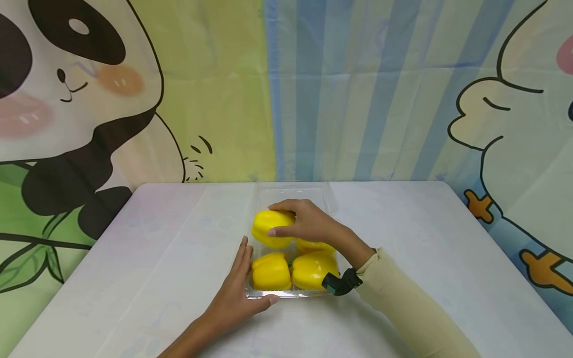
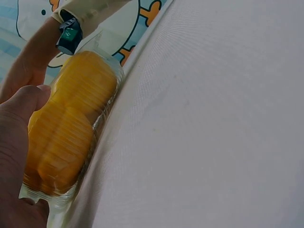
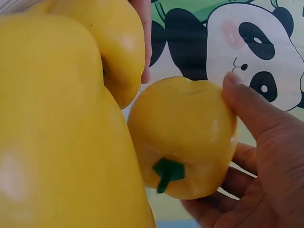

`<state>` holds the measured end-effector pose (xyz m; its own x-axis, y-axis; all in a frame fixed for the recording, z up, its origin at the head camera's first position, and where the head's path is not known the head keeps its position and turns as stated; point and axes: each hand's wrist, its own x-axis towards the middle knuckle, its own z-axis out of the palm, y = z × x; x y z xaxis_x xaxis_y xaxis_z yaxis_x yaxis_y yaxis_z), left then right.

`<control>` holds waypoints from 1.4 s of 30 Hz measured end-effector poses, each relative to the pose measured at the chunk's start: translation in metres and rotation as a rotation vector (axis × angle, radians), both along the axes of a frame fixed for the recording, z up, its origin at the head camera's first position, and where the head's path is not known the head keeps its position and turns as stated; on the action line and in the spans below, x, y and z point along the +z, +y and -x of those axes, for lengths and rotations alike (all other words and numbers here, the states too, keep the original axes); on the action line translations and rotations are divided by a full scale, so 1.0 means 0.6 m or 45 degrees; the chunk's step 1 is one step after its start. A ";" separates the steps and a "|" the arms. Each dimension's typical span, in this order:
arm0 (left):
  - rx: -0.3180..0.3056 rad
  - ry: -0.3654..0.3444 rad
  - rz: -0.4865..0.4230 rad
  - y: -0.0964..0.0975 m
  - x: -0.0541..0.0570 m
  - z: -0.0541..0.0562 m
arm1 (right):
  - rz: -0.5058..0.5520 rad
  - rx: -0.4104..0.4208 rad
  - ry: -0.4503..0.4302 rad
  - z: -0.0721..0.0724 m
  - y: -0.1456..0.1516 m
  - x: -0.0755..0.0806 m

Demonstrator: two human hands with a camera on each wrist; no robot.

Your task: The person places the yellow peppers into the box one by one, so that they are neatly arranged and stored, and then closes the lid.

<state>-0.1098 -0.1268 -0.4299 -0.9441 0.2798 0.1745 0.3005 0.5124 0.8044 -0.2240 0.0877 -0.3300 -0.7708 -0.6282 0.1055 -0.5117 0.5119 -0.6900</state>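
In the head view my right hand (image 1: pixel 309 219) holds a yellow bell pepper (image 1: pixel 270 229) over the far left part of a clear plastic clamshell box (image 1: pixel 309 294). The right wrist view shows that pepper's green stem (image 3: pixel 167 173) and the thumb and fingers gripping its sides. Two yellow peppers lie in the box's front half, one at left (image 1: pixel 271 272) and one at right (image 1: pixel 313 268). Behind them another pepper (image 1: pixel 313 246) is partly hidden under my right hand. My left hand (image 1: pixel 235 283) rests against the box's near left corner, fingers straight along the side, thumb at the front rim.
The box's clear lid (image 1: pixel 295 194) lies folded back towards the table's far edge. A white cloth covers the table (image 1: pixel 147 258). Behind it hangs a printed curtain (image 1: pixel 224 89) with a panda and a white bird. A black camera strap (image 1: pixel 342 282) sits on the right wrist.
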 end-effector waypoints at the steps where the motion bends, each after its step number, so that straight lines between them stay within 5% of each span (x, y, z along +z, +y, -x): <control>1: 0.000 0.001 0.001 0.000 0.000 0.000 | -0.016 0.001 -0.005 0.000 0.000 -0.001; 23: 0.000 -0.008 -0.018 0.004 0.000 -0.002 | -0.149 0.065 -0.114 0.000 0.007 -0.009; 34: 0.010 0.000 0.002 0.005 0.000 -0.003 | 0.003 0.070 0.015 -0.007 0.026 -0.006; 42: 0.015 -0.013 0.018 0.003 0.000 -0.004 | -0.096 0.101 0.015 -0.007 0.026 -0.013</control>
